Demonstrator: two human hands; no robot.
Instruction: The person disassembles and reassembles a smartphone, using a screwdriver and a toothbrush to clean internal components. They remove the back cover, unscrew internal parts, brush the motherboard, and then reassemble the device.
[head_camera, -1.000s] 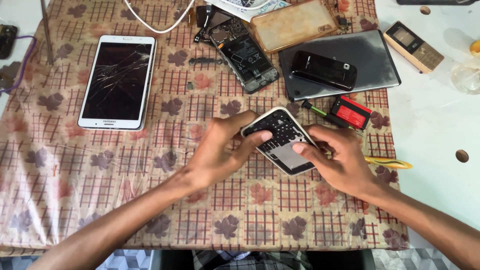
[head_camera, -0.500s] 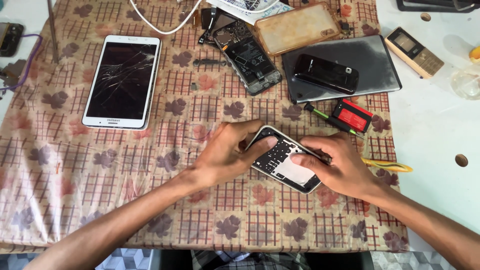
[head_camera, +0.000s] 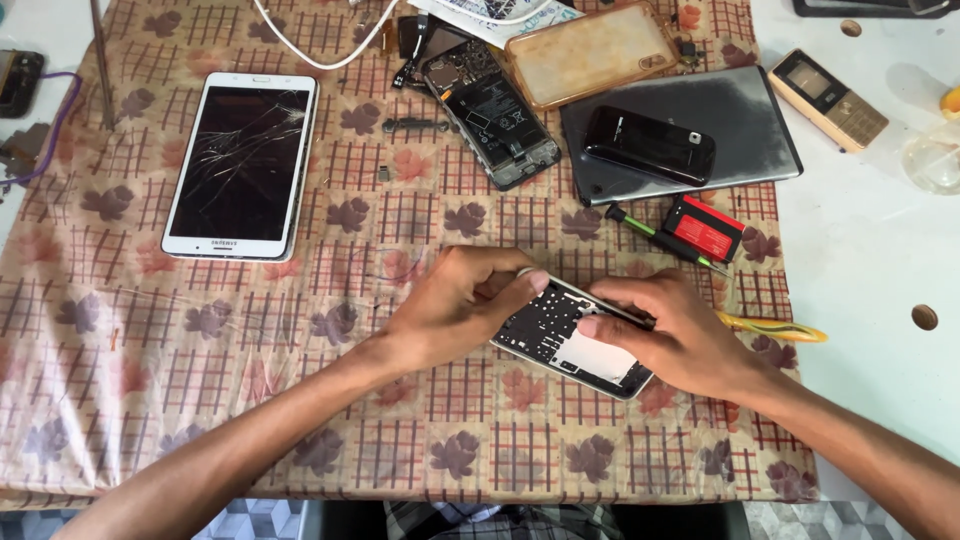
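**Opened phone held at lower centre**

Lying at lower centre of the frame: opened phone (head_camera: 572, 340), back cover off, circuit side up, on the patterned cloth (head_camera: 250, 400) covering the worktop. Gripping its upper-left end: left hand (head_camera: 455, 305). Pinching a thin tool (head_camera: 622, 312) against it: right hand (head_camera: 680, 335). Sitting at upper left: cracked white tablet (head_camera: 240, 165). Resting at upper right: grey tablet (head_camera: 740, 130).

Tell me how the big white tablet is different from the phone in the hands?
The white tablet is bigger and lies alone and untouched on the patterned cloth; the opened phone is smaller and gripped by the left hand and right hand. The tablet shows a cracked black screen; the phone shows bare inner parts. Both are flat rectangles with white edges.
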